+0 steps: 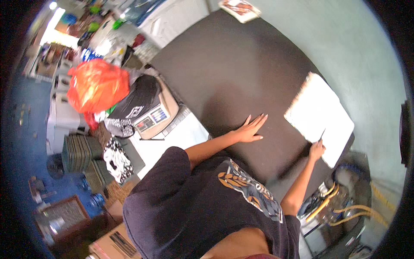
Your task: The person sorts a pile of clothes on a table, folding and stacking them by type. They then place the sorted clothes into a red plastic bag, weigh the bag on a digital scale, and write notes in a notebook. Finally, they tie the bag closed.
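My left hand (249, 132) rests palm down on a dark brown tabletop (239, 64), fingers spread, with nothing in it. Between the fingers of my right hand (317, 151) is a thin dark pen or similar stick (323, 133). Its tip points over a bright white sheet or open book (320, 113) that lies near the table's right edge. The white surface is overexposed, so any marks on it cannot be made out. My right hand is at the near edge of the sheet.
To the left, a digital weighing scale (152, 121) carries a black bag (139, 94) beside an orange plastic bag (98, 85). A printed booklet or packet (240, 9) lies at the table's far edge. Yellow hoses (354, 208) hang at lower right. A cardboard box (113, 242) stands at lower left.
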A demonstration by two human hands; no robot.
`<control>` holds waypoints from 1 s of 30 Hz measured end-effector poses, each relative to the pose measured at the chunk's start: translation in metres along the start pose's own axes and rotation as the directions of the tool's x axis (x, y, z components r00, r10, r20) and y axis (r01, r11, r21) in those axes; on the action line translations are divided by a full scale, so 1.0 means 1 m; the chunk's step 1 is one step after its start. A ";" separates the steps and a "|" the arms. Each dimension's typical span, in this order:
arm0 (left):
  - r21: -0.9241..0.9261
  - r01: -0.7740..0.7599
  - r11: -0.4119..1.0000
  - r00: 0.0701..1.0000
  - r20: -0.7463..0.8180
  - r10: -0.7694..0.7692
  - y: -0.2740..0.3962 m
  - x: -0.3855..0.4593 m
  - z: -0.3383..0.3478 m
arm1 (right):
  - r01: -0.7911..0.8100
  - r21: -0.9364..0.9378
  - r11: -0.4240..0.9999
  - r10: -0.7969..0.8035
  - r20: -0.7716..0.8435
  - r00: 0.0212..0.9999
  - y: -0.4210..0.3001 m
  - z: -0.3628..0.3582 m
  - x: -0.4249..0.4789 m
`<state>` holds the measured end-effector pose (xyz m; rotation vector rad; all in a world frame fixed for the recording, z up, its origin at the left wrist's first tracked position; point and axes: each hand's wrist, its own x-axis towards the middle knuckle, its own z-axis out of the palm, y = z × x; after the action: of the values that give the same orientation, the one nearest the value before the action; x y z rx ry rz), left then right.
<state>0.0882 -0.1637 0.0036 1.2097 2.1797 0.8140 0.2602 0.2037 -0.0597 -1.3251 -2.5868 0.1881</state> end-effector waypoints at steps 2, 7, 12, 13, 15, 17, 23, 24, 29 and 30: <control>-0.114 0.071 0.991 0.994 -0.080 -0.081 -0.009 -0.042 -0.014 | 0.016 0.006 1.000 -0.016 -0.003 1.000 0.005 0.006 0.001; -0.392 0.054 0.918 0.802 -0.530 -0.274 -0.055 -0.117 -0.065 | -0.054 0.068 0.996 0.059 -0.087 0.994 -0.054 0.005 0.004; -0.530 0.078 0.845 0.526 -0.698 -0.486 -0.112 -0.182 -0.151 | 0.282 0.556 0.782 -0.244 -0.143 0.959 -0.263 -0.032 -0.006; -0.511 0.075 0.857 0.482 -0.733 -0.479 -0.123 -0.198 -0.170 | 0.361 0.560 0.746 -0.395 -0.064 0.916 -0.319 -0.048 -0.012; -0.482 -0.032 0.875 0.396 -0.810 -0.432 -0.148 -0.229 -0.204 | 0.470 0.618 0.630 -0.540 -0.085 0.837 -0.437 -0.079 -0.049; -0.537 -0.118 0.835 0.329 -0.815 -0.477 -0.173 -0.264 -0.231 | 0.477 0.768 0.429 -0.680 -0.073 0.729 -0.558 -0.111 -0.097; -0.853 -0.295 0.431 0.398 -0.520 -0.756 -0.222 -0.390 -0.265 | 0.413 0.825 -0.387 -0.908 -0.420 -0.012 -0.848 -0.190 -0.256; -0.854 -0.377 0.358 0.389 -0.497 -0.775 -0.224 -0.409 -0.266 | 0.400 0.742 -0.539 -0.822 -0.567 -0.055 -0.887 -0.197 -0.283; -0.683 -0.688 0.244 0.112 -0.432 -0.895 -0.246 -0.466 -0.285 | 0.664 0.684 -0.302 -0.930 -0.365 -0.047 -1.017 -0.209 -0.377; -0.634 -0.734 0.242 0.072 -0.427 -0.901 -0.253 -0.473 -0.291 | 0.649 0.735 -0.198 -0.967 -0.253 -0.008 -1.027 -0.207 -0.387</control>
<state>-0.0291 -0.7554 0.0924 -0.8858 1.2566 3.0456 -0.2715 -0.7078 0.3067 1.1413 -2.4721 1.1494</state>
